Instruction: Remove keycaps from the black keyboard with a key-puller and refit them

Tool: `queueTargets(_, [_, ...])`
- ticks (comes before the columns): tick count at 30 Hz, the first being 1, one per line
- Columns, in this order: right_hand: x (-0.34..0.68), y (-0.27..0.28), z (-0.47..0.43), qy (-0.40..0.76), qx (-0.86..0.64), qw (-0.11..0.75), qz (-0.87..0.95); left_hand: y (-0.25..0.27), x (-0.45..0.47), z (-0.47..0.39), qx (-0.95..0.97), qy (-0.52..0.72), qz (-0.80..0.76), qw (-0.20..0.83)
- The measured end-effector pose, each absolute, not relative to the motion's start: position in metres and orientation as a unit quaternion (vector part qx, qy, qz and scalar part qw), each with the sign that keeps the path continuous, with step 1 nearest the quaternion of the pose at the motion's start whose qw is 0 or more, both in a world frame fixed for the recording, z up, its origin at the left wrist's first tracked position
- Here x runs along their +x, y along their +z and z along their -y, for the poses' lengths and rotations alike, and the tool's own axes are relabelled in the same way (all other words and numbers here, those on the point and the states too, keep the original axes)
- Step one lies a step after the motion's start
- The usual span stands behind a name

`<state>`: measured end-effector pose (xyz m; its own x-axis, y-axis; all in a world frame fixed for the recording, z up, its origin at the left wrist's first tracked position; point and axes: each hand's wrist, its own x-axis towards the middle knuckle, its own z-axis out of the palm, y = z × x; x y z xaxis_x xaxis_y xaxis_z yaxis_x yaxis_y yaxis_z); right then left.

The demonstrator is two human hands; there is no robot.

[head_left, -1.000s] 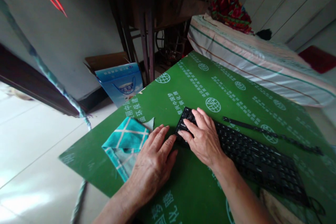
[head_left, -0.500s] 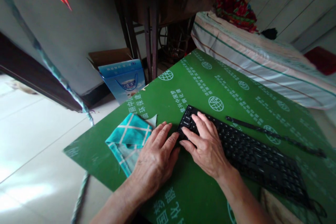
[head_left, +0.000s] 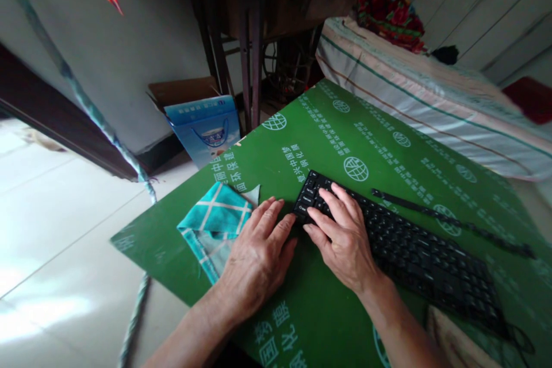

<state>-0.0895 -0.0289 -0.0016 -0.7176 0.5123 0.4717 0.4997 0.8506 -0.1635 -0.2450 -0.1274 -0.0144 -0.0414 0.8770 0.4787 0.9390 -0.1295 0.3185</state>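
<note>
A black keyboard (head_left: 431, 259) lies slantwise on a green board (head_left: 302, 132) printed with white characters and globes. My right hand (head_left: 340, 236) rests on its left-end keys, fingers spread and slightly bent, gripping nothing. Beside the keyboard's left end is my left hand (head_left: 261, 247), its fingers stretched out flat. The index fingertip reaches the keyboard's near-left corner; the thumb is partly tucked under the hand. A folded turquoise checked cloth (head_left: 219, 213) sits just left of my left hand, partly covered by it.
Beyond the keyboard lies a black braided strap (head_left: 444, 218). A brownish flat piece (head_left: 457, 336) is near the front edge. A blue carton (head_left: 211, 132) stands on the floor by a dark wooden table (head_left: 254, 69). A twisted cord (head_left: 97, 118) hangs at left; a bed (head_left: 414, 98) stands behind.
My right hand has slid a little to the right along the keys, uncovering more of the left-end ones. My left hand stays in nearly the same place. The view has shifted slightly.
</note>
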Motion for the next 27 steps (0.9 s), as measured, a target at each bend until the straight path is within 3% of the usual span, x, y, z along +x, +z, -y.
queueTargets(27, [-0.097,-0.005,0.025,0.020,-0.312,0.228,0.922,-0.017,-0.246,0.126,-0.693,-0.287,0.659,0.047])
